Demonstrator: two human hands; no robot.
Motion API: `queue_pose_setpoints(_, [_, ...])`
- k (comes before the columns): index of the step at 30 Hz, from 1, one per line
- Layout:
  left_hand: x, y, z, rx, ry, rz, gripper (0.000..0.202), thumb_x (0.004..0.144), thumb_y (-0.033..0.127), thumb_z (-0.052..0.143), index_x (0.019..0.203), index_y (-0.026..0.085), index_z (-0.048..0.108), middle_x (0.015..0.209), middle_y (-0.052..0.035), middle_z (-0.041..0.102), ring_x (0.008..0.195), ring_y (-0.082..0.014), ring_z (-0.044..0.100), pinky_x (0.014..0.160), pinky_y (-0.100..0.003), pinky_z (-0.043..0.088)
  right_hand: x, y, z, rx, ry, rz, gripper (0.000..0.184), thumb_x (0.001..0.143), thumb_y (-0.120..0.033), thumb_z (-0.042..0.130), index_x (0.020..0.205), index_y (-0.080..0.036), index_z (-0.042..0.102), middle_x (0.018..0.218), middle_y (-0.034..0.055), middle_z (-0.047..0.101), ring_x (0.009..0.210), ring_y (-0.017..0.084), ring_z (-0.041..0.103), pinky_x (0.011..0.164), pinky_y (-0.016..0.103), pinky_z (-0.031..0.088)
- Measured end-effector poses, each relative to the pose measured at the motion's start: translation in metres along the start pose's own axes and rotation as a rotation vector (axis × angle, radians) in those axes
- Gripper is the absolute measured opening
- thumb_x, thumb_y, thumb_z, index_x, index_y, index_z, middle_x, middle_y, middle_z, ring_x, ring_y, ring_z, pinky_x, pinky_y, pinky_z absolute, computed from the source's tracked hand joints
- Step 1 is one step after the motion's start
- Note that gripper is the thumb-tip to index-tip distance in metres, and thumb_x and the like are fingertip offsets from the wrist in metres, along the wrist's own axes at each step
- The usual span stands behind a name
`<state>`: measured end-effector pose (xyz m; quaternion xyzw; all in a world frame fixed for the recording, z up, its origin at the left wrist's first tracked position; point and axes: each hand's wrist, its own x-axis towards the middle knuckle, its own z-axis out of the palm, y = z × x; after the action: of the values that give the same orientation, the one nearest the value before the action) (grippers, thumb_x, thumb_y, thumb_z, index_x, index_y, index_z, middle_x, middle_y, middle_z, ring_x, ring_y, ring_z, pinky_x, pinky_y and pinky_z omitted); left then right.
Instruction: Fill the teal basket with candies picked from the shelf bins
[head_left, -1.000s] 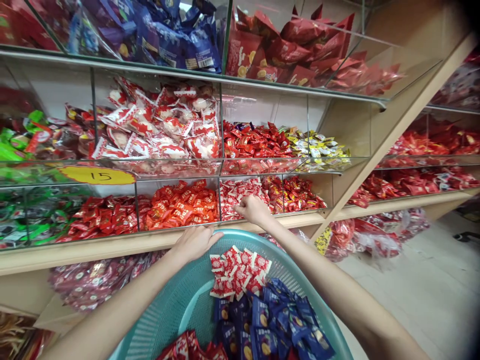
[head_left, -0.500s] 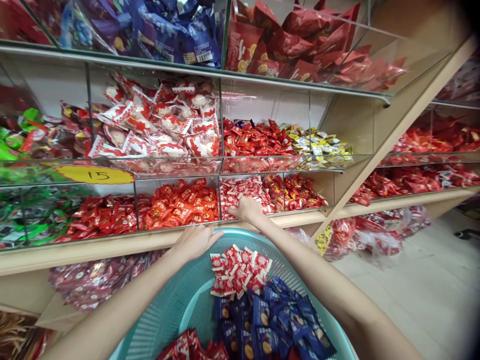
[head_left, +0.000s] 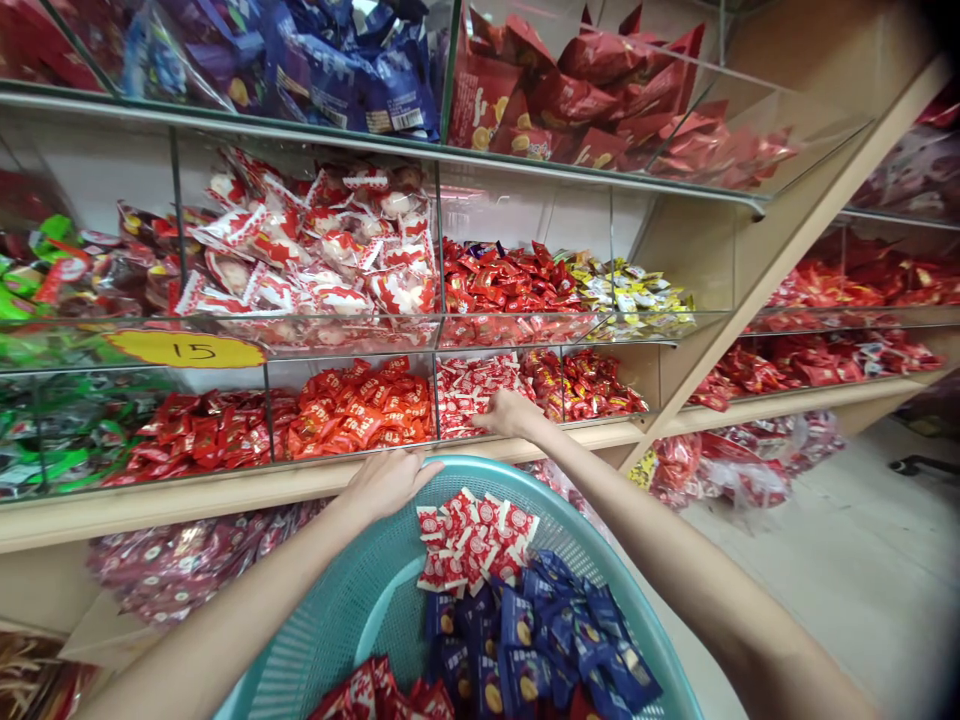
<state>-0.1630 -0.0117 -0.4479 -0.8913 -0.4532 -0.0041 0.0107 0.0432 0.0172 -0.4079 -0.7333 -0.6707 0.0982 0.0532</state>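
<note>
My left hand is closed over the far rim of a turquoise plastic basket, its thumb lying along the edge. My right hand reaches past the rim to a lower shelf compartment of small red-and-white wrapped candies. Its fingers are curled together at the front of that pile; anything within them is hidden. Inside the basket, similar red-and-white candies lie near the far side. Dark blue packets fill the right part, and red packets sit at the near edge.
Clear panels divide the shelves. Orange-red candies lie left of the reached compartment, red-and-yellow ones right. A yellow price tag reads 15. A wooden ledge runs above the basket rim. Bagged goods sit below at right.
My right hand has shifted slightly rightward along the front of the candy pile. My left hand stays on the basket rim, and the view has moved a little.
</note>
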Motion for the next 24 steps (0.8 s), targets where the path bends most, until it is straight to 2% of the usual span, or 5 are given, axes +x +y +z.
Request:
queue_pose_setpoints(6, [-0.001,0.000,0.001,-0.041,0.006,-0.006,0.057,0.088,0.052,0.015,0.089,0.017,0.060,0.087,-0.0132,0.066,0.082,-0.0289,0.062,0.068,-0.036,0.043,-0.007,0.024,-0.008,0.084,0.023,-0.076,0.034,0.066,-0.045,0.053,0.061,-0.013,0.060,0.064,0.0060,0.060,0.058,0.014,0.052,0.048,0.022,0.031])
queue_pose_setpoints(12, [0.000,0.000,0.002,-0.051,0.014,-0.016,0.059,0.087,0.055,0.015,0.090,0.017,0.060,0.087,-0.0124,0.066,0.082,-0.0278,0.062,0.069,-0.036,0.043,-0.056,0.025,0.000,0.219,0.086,-0.445,0.024,0.074,-0.036,0.049,0.069,-0.015,0.058,0.062,-0.0006,0.056,0.056,0.010,0.046,0.053,0.021,0.031])
queue_pose_setpoints(17, [0.000,-0.001,0.002,-0.013,0.029,0.005,0.062,0.087,0.055,0.012,0.089,0.017,0.060,0.085,-0.0121,0.067,0.080,-0.0285,0.062,0.067,-0.036,0.044,-0.103,0.022,0.030,-0.074,0.107,-0.671,0.023,0.075,-0.036,0.052,0.078,-0.014,0.059,0.077,0.0067,0.058,0.079,0.018,0.050,0.069,0.028,0.035])
queue_pose_setpoints(21, [-0.002,-0.001,0.002,-0.014,0.034,0.004,0.062,0.087,0.055,0.012,0.090,0.017,0.060,0.085,-0.0123,0.067,0.080,-0.0282,0.062,0.067,-0.036,0.044,-0.116,0.027,0.052,-0.267,0.102,-0.697,0.025,0.076,-0.039,0.051,0.081,-0.015,0.057,0.082,0.0083,0.058,0.086,0.022,0.050,0.075,0.033,0.034])
queue_pose_setpoints(24, [-0.002,-0.001,0.003,-0.016,0.040,0.007,0.061,0.088,0.054,0.012,0.088,0.017,0.060,0.085,-0.0120,0.067,0.080,-0.0285,0.062,0.067,-0.036,0.044,-0.120,0.026,0.058,-0.314,0.085,-0.690,0.026,0.074,-0.039,0.053,0.082,-0.015,0.058,0.081,0.0083,0.058,0.085,0.022,0.050,0.075,0.032,0.033])
